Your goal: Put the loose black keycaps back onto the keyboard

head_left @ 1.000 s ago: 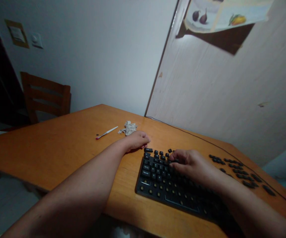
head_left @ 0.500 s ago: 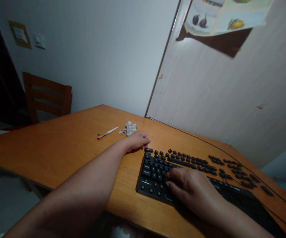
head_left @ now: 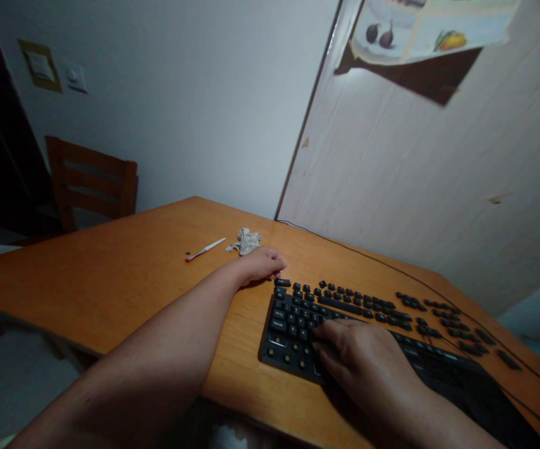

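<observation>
A black keyboard [head_left: 270, 343] lies near the table's front edge. Several upper keys wear keycaps, while bare switches show along its left and front part. My right hand [head_left: 368, 352] rests over it, thumb and fingers drawn together at the keys; whatever is between the fingertips is hidden. Beyond the keyboard's far-left corner, my left hand [head_left: 267, 262] lies on the table with fingers curled in. Loose black keycaps [head_left: 340, 304] stand in rows behind the keyboard, the closest one just by the left fingers. A crumpled greyish tissue or cloth [head_left: 249, 242] sits behind the left wrist.
A slim white tool with a reddish tip [head_left: 206, 249] lies left on the wooden table [head_left: 134, 268], a tiny dark piece beside it. A black cable [head_left: 368, 251] runs along the wall side. More keycaps [head_left: 450, 322] spread at the right. A wooden chair [head_left: 91, 179] stands back left.
My right thumb has drawn closer to the fingers over the keyboard. My left hand stays in place. The whole view has shifted very slightly.
</observation>
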A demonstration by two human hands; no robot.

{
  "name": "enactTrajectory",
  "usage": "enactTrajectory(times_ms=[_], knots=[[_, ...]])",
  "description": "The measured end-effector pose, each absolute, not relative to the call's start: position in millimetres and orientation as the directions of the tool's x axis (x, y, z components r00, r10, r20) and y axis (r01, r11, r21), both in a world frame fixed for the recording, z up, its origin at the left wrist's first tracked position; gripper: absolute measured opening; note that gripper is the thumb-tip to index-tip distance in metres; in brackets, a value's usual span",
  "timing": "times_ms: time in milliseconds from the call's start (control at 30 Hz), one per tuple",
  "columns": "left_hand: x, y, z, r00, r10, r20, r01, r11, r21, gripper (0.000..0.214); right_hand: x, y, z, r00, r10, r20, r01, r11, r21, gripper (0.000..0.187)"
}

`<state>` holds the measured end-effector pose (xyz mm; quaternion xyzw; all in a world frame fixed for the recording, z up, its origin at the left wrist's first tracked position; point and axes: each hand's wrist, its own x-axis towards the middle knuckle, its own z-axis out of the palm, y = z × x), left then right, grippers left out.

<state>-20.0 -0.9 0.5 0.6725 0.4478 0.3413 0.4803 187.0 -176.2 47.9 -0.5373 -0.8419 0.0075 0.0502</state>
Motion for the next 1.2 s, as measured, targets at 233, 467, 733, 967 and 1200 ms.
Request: enactTrajectory(times_ms=[233, 467, 733, 967, 1200], knots=[[-21, 2, -1, 0.368, 0.929, 0.036, 0.291, -0.151, 0.945, 0.011, 181, -187, 41, -0.479, 0.865, 0.146, 0.874, 0.456, 0.168, 0.026], [-19, -4, 2, 0.350, 0.937, 0.003, 0.288, -0.111, 0.951, 0.010, 180, -198, 30, -0.534, 0.835, 0.132, 0.819, 0.471, 0.328, 0.049], [-19, -6, 3, 0.344, 0.939, 0.013, 0.279, -0.116, 0.953, 0.009, 176, -198, 28, -0.515, 0.853, 0.081, 0.804, 0.448, 0.391, 0.054], [-19, -6, 4, 0.343, 0.939, 0.020, 0.270, -0.119, 0.955, 0.007, 172, -199, 31, -0.480, 0.877, 0.018, 0.813, 0.437, 0.385, 0.056], [-20, -4, 1, 0.344, 0.938, 0.028, 0.272, -0.128, 0.954, 0.008, 168, -199, 32, -0.447, 0.893, -0.048, 0.820, 0.431, 0.376, 0.058]])
